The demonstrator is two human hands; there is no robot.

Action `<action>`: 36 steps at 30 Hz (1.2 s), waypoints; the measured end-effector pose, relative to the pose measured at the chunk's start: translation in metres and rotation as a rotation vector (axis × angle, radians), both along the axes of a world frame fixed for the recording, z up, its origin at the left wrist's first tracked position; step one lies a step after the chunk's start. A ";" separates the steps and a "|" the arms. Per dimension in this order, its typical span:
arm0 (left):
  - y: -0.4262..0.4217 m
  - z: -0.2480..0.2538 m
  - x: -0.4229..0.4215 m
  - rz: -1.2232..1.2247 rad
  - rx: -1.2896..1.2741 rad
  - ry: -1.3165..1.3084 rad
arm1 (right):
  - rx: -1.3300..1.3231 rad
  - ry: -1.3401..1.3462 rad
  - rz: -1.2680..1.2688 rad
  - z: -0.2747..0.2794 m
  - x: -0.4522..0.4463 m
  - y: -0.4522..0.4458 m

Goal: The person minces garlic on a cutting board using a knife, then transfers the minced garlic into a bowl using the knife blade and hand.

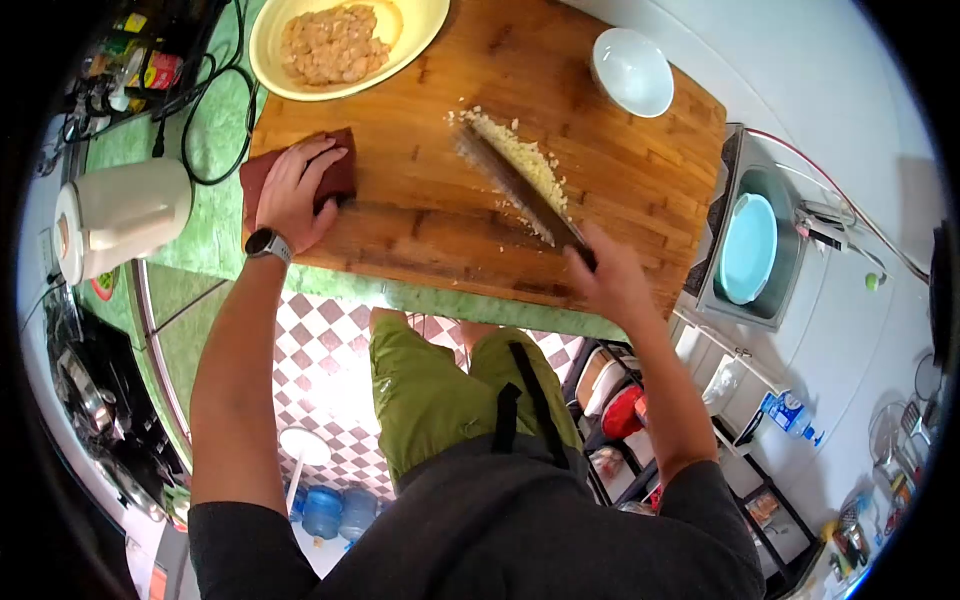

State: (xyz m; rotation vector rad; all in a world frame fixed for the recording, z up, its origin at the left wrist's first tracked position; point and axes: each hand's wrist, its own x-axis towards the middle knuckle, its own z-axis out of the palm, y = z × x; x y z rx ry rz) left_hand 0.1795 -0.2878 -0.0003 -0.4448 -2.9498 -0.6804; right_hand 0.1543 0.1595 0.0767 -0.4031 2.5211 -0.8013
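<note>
My right hand is closed around the handle of a kitchen knife, whose blade is smeared by motion. The blade lies along a heap of finely minced, pale yellow-white bits, perhaps garlic, with crumbs scattered on both sides. All this is on a large wooden cutting board. At the board's left edge, my left hand rests palm down on a folded dark red cloth, fingers stretched out and thumb apart. A watch sits on that wrist.
A pale yellow bowl of diced raw meat stands at the upper left, a small white bowl at the upper right. Left are a cream kettle and black cables. A sink with a light-blue basin is right.
</note>
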 end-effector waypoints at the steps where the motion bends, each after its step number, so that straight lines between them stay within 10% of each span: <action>1: 0.000 -0.001 0.000 0.005 -0.023 -0.015 | -0.005 -0.026 0.027 0.003 0.006 -0.002; 10: 0.001 0.000 -0.001 -0.001 -0.028 -0.006 | 0.100 -0.047 0.180 -0.015 0.001 0.009; 23: 0.003 -0.002 -0.003 -0.017 -0.034 -0.019 | -0.330 0.011 -0.448 -0.025 0.030 -0.104; 36: -0.006 -0.012 -0.002 -0.061 -0.068 -0.050 | -0.189 0.008 -0.709 -0.004 0.051 -0.080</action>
